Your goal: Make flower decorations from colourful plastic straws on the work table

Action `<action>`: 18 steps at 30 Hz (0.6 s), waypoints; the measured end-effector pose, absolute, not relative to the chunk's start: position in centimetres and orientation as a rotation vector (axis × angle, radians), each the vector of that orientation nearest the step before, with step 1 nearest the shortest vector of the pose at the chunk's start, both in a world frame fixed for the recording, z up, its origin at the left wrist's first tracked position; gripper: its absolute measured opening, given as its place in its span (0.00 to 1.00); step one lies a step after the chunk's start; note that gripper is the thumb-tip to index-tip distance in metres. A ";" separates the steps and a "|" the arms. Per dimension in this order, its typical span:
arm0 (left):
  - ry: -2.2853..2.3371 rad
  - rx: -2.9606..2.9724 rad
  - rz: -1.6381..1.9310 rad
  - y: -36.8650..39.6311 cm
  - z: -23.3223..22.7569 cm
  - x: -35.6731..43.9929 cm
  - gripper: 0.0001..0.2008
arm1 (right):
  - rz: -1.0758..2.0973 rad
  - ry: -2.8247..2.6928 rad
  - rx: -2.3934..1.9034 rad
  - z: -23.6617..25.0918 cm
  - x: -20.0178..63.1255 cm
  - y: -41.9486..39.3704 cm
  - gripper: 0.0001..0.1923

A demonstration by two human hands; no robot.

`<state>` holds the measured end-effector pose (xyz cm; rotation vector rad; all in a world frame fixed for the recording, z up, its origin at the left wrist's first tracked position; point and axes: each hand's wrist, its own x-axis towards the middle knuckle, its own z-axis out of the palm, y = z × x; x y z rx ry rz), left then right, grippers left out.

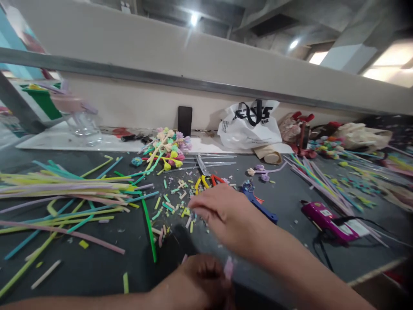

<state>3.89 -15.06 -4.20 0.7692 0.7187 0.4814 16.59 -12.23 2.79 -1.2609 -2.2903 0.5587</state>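
My right hand (pixel 222 213) reaches left over the dark table (pixel 97 267), palm down, with its fingertips above small cut scraps (pixel 176 202) of coloured foam sticks; whether it grips anything is hidden. My left hand (pixel 201 280) is at the bottom, curled shut around a small pink piece (pixel 228 268). Yellow-handled pliers (pixel 201 181) and red-handled pliers (pixel 217 178) lie just beyond the right hand's fingers. Further back lies a bunch of small pastel flowers (pixel 167 150).
Long coloured sticks (pixel 64 189) spread across the left. A blue tool (pixel 258 204) and a magenta glue gun (pixel 325 219) with a black cord lie to the right. A white bag (pixel 248 125), a black phone (pixel 185 120) and more sticks (pixel 322 176) sit near the back wall.
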 end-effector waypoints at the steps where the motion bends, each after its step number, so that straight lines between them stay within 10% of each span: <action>1: 0.715 0.822 0.414 -15.0 -4.3 4.0 0.14 | 0.519 -2.344 -1.256 3.4 16.2 -10.7 0.09; 18: 0.545 0.767 0.515 -12.5 -1.9 3.1 0.20 | 0.695 -2.395 -1.287 -0.4 14.6 -5.2 0.07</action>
